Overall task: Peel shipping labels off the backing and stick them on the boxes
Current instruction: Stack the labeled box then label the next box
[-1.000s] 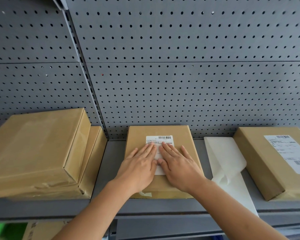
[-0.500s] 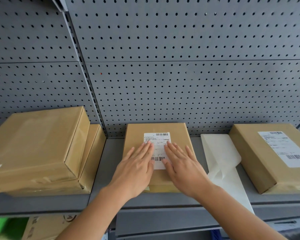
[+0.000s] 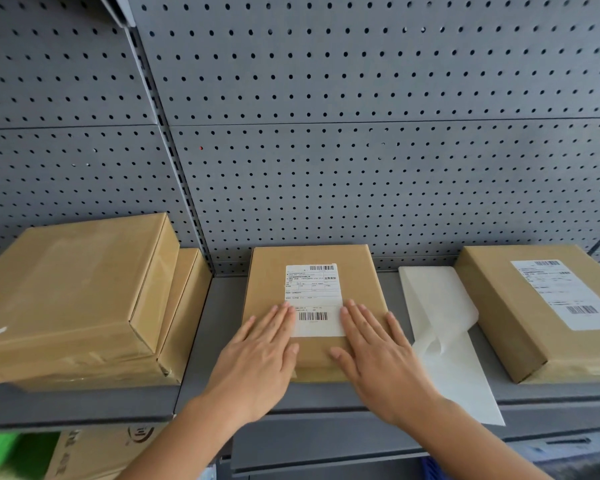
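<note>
Even, soft, bright light, faint shadows; wide-angle bending at edges; slight motion blur on forearms

Grey shelf [image 3: 219,327] — left box stack [image 3: 77,299], middle box [image 3: 267,289], white backing sheet [image 3: 430,296], right box [image 3: 499,306].

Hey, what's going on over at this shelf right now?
A person has both hands flat on the middle box, left hand and right hand either side of a shipping label already stuck on its top, apparently smoothing it down. A glossy backing sheet lies partly curled on the shelf just to its right. The box at far right carries a label too; the stacked boxes on the left show none on top.
</note>
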A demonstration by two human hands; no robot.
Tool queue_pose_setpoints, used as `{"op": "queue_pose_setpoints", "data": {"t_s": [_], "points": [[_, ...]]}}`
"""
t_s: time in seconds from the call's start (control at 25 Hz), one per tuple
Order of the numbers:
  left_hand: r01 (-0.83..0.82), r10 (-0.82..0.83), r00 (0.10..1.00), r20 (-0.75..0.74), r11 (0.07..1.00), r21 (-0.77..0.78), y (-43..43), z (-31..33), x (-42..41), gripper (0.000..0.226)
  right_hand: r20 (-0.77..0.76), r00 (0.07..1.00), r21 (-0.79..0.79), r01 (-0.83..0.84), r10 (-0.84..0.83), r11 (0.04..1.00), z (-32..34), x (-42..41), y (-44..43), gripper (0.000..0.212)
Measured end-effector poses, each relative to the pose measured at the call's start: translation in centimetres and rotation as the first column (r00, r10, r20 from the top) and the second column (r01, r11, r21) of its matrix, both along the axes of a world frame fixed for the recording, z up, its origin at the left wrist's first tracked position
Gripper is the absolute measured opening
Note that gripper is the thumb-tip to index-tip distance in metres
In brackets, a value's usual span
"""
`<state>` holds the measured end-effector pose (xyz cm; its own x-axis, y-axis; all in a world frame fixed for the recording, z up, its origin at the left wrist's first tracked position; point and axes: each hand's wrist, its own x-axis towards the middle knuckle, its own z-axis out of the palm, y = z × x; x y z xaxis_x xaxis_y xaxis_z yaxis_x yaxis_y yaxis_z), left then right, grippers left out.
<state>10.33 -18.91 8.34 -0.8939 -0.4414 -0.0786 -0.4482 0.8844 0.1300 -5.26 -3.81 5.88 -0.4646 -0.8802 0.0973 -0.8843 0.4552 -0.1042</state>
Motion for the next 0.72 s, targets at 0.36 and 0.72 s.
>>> {"op": "queue_pose_setpoints", "data": {"t_s": [0.36,0.72], "points": [[-0.329,0.415,0.901,-0.122,0.841,0.428,-2.1,-0.6,1.5,0.068,0.559,0.819,-0.135,0.240,-0.126,0.961,1.2,-1.7,1.8,0.075],[-0.242,0.788,0.613,-0.057,0.255,0.936,-1.1,-0.6,1.4,0.040,0.938,0.326,-0.094,0.563,-0.115,0.821,1.8,-2.0,1.3,0.050]]}}
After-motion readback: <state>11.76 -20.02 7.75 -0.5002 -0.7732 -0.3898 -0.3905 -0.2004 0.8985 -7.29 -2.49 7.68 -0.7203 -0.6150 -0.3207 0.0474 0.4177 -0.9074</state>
